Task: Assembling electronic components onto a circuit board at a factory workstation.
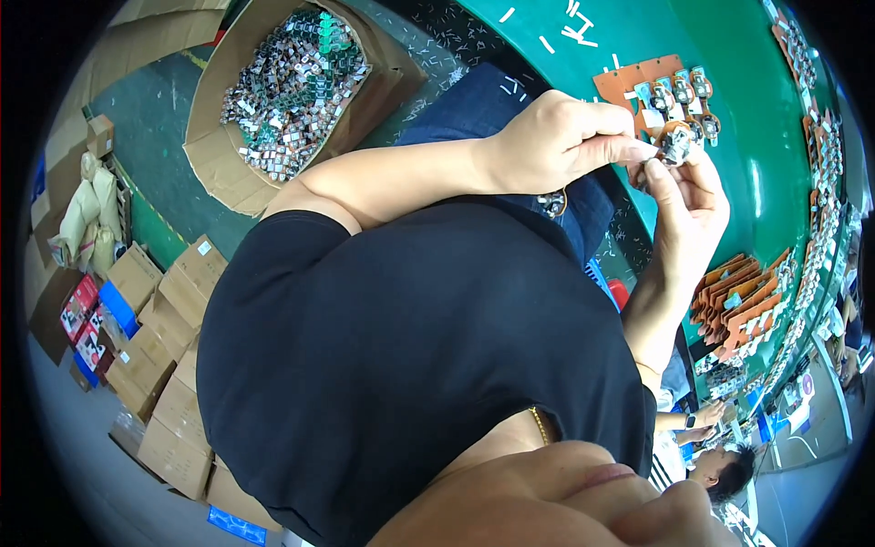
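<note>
left hand (556,141) and right hand (688,196) both pinching small metal component (675,143) above green table (729,55). orange board (638,84) partly loaded; cardboard box (292,87) holding many more.

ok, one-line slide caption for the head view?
Both hands, left hand and right hand, pinch a small metal part above the green table.

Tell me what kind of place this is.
Probably an electronics assembly workshop: a green workbench carries stacks of orange circuit panels, a cardboard box brims with small components, and both hands work a small metal part.
</note>
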